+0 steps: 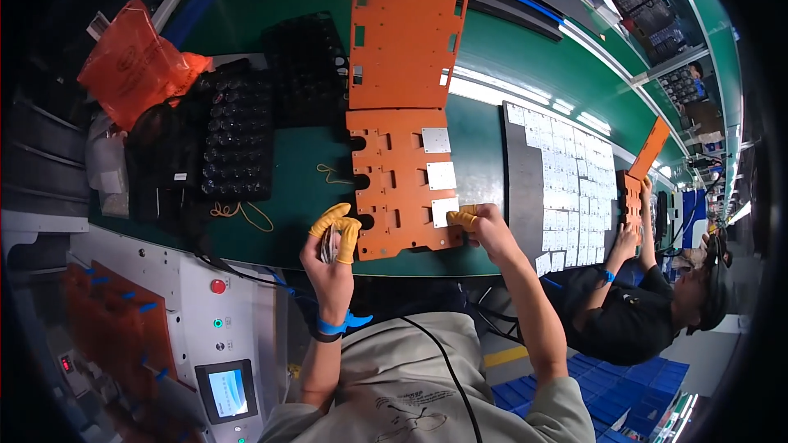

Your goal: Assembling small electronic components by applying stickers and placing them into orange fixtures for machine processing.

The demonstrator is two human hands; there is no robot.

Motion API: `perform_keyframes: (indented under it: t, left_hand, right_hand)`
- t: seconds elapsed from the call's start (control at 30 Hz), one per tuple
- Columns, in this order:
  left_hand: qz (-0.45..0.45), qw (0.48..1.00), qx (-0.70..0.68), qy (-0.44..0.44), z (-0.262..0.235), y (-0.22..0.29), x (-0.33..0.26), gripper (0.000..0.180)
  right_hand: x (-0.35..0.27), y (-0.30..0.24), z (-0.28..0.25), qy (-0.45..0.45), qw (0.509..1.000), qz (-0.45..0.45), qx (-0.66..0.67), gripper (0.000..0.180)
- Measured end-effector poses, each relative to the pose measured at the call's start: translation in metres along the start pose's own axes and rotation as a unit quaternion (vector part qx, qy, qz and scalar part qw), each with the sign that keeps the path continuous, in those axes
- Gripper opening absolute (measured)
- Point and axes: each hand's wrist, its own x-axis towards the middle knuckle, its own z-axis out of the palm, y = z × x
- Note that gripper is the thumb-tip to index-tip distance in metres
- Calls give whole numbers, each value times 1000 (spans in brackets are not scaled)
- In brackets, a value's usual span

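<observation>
Yellow finger cots cover fingertips on both of my hands. My left hand (330, 275), with a blue band at the wrist, is closed round small silvery parts (329, 244) whose exact kind I cannot make out. It sits beside the near left corner of an orange fixture tray (390, 217) that has slots and round notches. Three white square plates lie along the tray's right side: a far plate (436, 140), a middle plate (442, 175) and a near plate (442, 211). My right hand (491, 232) pinches the right edge of the near plate. The tray's orange lid (406, 33) lies swung back beyond it.
On the left stand black trays of round clear parts (238, 131) and an orange bag (135, 57). A dark board of white plates (566, 172) lies to the right. Beyond it a co-worker (632, 295) handles another orange fixture (631, 197). A machine panel (205, 320) stands lower left.
</observation>
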Motion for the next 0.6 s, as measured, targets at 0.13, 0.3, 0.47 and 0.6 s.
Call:
perform_keyframes:
  t: [0.13,0.3,0.47,0.6]
  left_hand:
    - [-25,1000,-12,7,-4,7,2,28]
    - [-54,992,-93,-59,-15,2,1,42]
    - [-163,933,-309,-87,-51,23,-5,59]
    - [-131,903,-408,-27,-99,17,-25,61]
  right_hand:
    - [4,-13,-7,-17,991,10,-132,25]
    - [-2,-85,11,46,745,-109,-657,44]
    - [-33,-130,123,-45,808,-400,-430,31]
    - [9,-150,242,-31,780,-552,-293,22]
